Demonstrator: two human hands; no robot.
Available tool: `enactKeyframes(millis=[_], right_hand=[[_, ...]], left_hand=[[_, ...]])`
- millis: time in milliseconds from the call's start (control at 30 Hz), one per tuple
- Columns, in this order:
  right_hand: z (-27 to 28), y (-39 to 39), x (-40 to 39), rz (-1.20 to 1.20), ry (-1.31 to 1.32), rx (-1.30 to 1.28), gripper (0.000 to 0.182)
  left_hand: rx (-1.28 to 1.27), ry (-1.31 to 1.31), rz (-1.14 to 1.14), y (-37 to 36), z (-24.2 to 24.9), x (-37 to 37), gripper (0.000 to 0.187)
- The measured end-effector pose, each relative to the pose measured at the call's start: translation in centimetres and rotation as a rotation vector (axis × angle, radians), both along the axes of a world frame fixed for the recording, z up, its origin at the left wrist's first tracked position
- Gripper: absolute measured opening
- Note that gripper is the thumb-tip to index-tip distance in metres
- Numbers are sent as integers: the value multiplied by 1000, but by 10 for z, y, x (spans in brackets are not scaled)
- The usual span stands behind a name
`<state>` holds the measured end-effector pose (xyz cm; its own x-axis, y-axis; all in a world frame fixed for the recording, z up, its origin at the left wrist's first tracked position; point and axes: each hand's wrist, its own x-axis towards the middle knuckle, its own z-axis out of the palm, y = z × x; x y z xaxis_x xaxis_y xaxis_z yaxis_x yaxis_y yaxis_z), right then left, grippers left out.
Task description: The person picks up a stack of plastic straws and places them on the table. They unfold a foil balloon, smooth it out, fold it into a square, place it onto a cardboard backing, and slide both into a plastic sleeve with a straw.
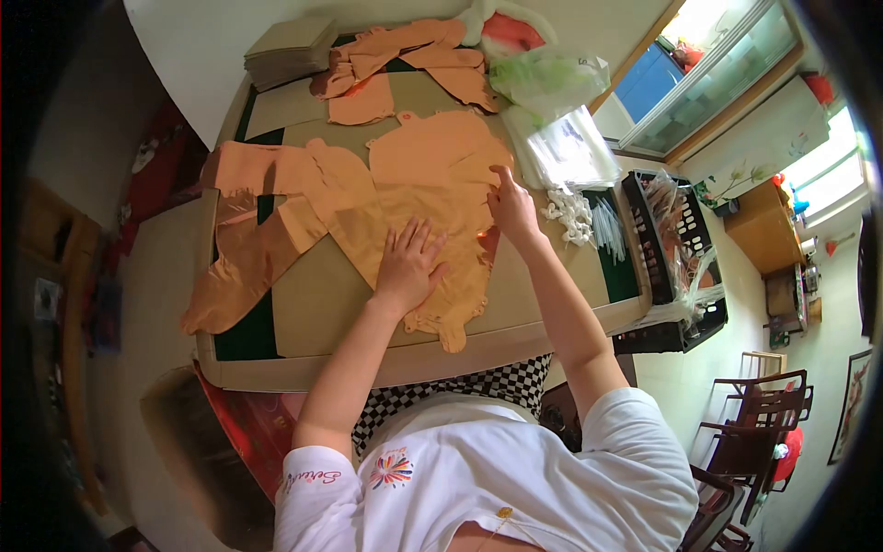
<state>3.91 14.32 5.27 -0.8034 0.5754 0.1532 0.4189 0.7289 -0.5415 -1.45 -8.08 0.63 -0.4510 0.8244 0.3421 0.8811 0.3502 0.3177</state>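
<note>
A flat, uninflated rose-gold foil balloon (432,198) lies in front of me on the table, its tabbed end toward my body. My left hand (411,269) rests on its lower middle, palm down with fingers spread. At the balloon's right edge is my right hand (511,207), fingers bent with the index finger foremost, and they seem to pinch the foil edge. More foil of the same colour, folded and creased (262,235), spreads out to the left and hangs near the table's left edge. Some of the foil under my right hand is hidden.
Farther back are a stack of cardboard sheets (291,53), more foil balloons (405,55) and a green-white plastic bag (547,83). Clear plastic sleeves (570,152), white ribbon coils (570,216) and thin clear straws (608,228) lie right. A black crate (658,235) stands beside the table (414,363).
</note>
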Motion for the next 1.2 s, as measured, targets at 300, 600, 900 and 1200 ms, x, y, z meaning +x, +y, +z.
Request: enactKeyframes(millis=[300,600,900,1200], right_hand=[[12,-15,-6,39,61,-28,39],[16,-15,-7,236,324,-783,39],[-36,-21,20,297,-33,232,44],[-33,-40,25,485,33,279,42]], left_hand=[[-103,-47,-4,-2,0,0,50],[-67,-42,-11,-3,4,2,51],[-8,-32,-1,-2,0,3,51],[3,-7,8,-1,7,1,47]])
